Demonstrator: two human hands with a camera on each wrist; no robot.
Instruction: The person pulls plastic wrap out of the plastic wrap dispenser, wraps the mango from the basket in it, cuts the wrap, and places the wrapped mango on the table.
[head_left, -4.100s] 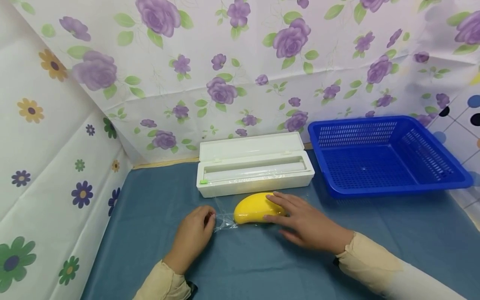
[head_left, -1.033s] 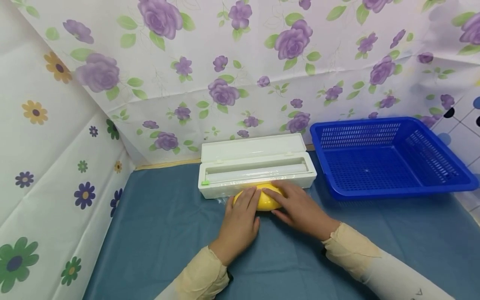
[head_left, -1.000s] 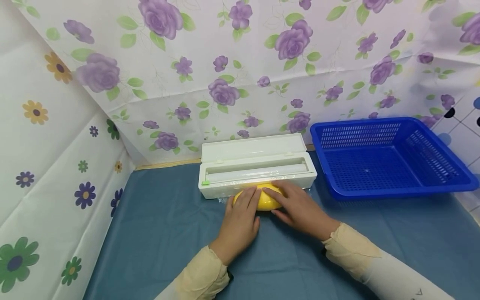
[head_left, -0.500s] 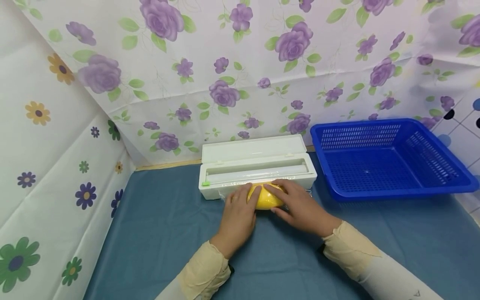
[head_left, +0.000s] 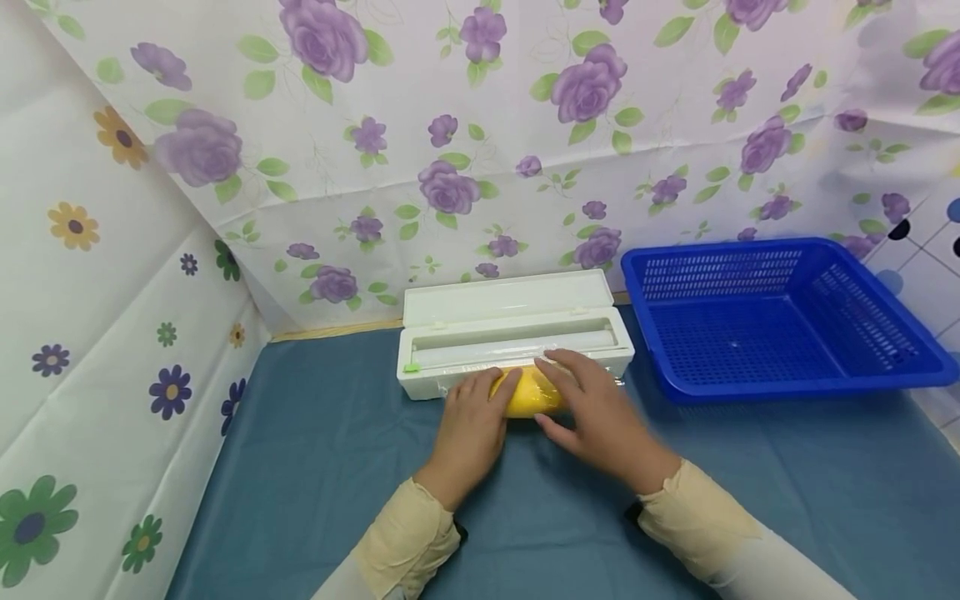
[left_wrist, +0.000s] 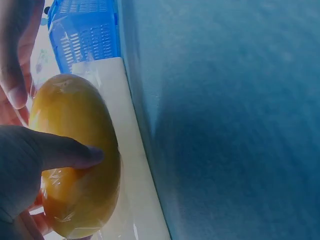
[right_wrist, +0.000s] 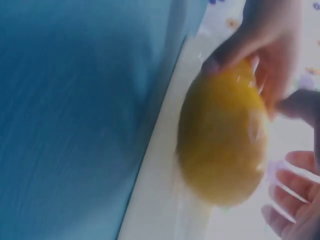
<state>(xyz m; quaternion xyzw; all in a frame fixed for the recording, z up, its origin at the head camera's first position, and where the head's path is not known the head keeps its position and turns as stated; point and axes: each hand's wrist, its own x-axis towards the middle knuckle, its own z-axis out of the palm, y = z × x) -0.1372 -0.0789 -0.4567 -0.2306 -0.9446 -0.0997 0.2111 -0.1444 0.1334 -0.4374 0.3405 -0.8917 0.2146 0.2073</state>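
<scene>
A yellow mango (head_left: 534, 393), with clear cling film wrapped around it, is held up against the front of a white cling film dispenser (head_left: 429, 386). My left hand (head_left: 467, 429) grips the mango's left end, its thumb (left_wrist: 70, 152) lying across the near side and its fingers behind. Around the right end, my right hand (head_left: 606, 421) has its fingers spread and curved. In the right wrist view those fingers (right_wrist: 295, 185) stand apart from the mango; whether the thumb touches it is unclear. The dispenser's lid (head_left: 510, 298) is raised, and a film roll (head_left: 517, 344) lies inside.
A blue plastic basket (head_left: 750, 387) stands to the right of the dispenser. Blue-grey cloth (head_left: 315, 467) covers the table. Behind rises a flowered sheet (head_left: 337, 192), with another patterned sheet (head_left: 112, 333) along the left side.
From lying on the cloth, the mango has moved back to the dispenser. My left hand went from the loose film to the mango. Most recently, the fingers of my right hand have spread off it.
</scene>
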